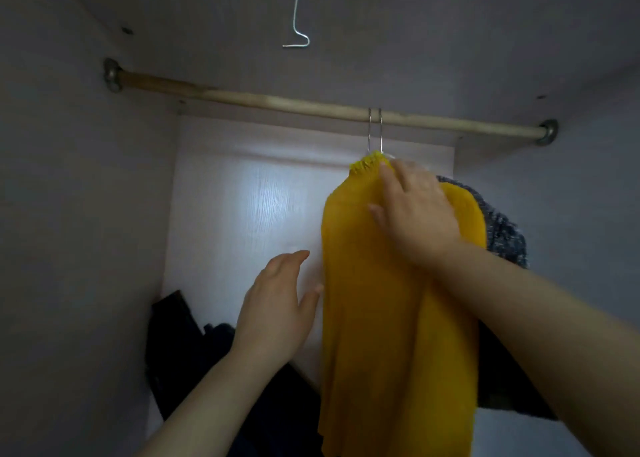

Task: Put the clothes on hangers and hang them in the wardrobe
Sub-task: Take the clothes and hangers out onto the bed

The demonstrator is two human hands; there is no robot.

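Observation:
A yellow garment (388, 318) hangs on a metal hanger (375, 130) whose hook is over the wooden rail (277, 101) of the wardrobe. Behind it on the right hangs a dark speckled knit garment (502, 231). My right hand (415, 214) lies flat with straight fingers on the yellow garment's upper shoulder. To the left of the garment my left hand (277, 311) is held out with relaxed fingers, its thumb just at the cloth's edge, holding nothing.
Dark clothes (194, 345) lie piled on the wardrobe floor at the lower left. A bent white wire hook (298, 37) dangles from above. The wardrobe's pale back panel (249, 214) and side walls enclose the space.

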